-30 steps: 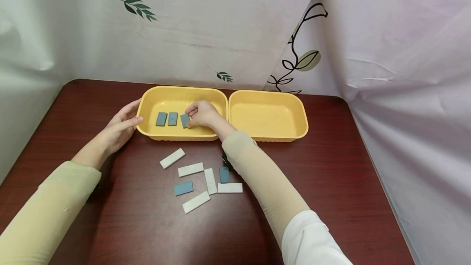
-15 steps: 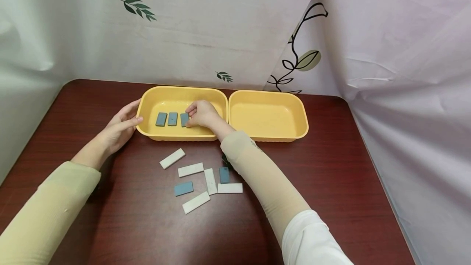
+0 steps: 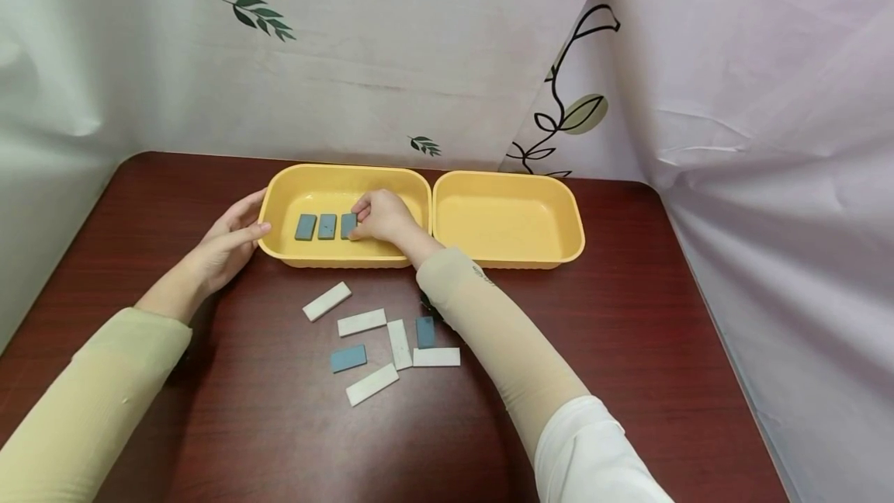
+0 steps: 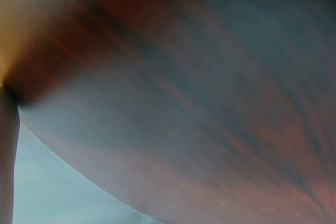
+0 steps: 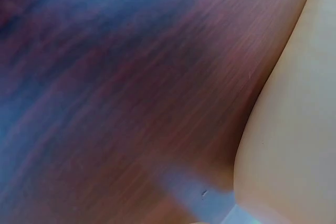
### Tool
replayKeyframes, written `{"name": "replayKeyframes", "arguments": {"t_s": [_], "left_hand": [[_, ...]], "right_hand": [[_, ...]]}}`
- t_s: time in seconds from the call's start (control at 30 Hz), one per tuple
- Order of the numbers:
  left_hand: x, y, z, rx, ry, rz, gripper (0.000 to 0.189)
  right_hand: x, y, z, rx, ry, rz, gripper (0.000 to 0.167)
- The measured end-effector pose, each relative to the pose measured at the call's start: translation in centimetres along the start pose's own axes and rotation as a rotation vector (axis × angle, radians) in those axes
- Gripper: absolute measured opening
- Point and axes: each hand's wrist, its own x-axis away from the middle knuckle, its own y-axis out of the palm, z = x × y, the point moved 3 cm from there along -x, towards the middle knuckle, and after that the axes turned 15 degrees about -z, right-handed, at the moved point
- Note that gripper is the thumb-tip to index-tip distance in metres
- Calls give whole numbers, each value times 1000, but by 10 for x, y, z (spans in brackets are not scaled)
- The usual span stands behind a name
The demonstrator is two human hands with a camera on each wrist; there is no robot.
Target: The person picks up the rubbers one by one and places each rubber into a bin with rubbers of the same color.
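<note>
My left hand grips the left end of a yellow plastic tray, thumb at the rim and fingers along the outer wall. Inside that tray, two small blue-grey rectangular blocks stand side by side in a row. A third blue-grey block lies to their right, lined up with them. My right hand reaches over the front rim and pinches this third block at its right side, hiding part of it. The wrist views show mostly blurred dark tabletop, without the fingers.
A second yellow tray stands against the first on the right. In front, several white strips and two more blue-grey blocks lie scattered on the dark red wooden table. A patterned white curtain hangs behind.
The third block, tilted a second ago, has turned straight and shifted slightly left with my right fingers, in line with the other two. My left hand stays at the tray's end.
</note>
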Motion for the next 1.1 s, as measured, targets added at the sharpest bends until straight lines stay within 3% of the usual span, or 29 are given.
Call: {"name": "replayKeyframes", "arguments": {"t_s": [0.73, 1.1], "left_hand": [[1, -1, 0, -1, 0, -3, 53], [0, 0, 0, 6, 16, -19, 53]], "right_hand": [[-1, 3, -2, 42, 11, -7, 40], [2, 1, -2, 0, 5, -3, 41]]}}
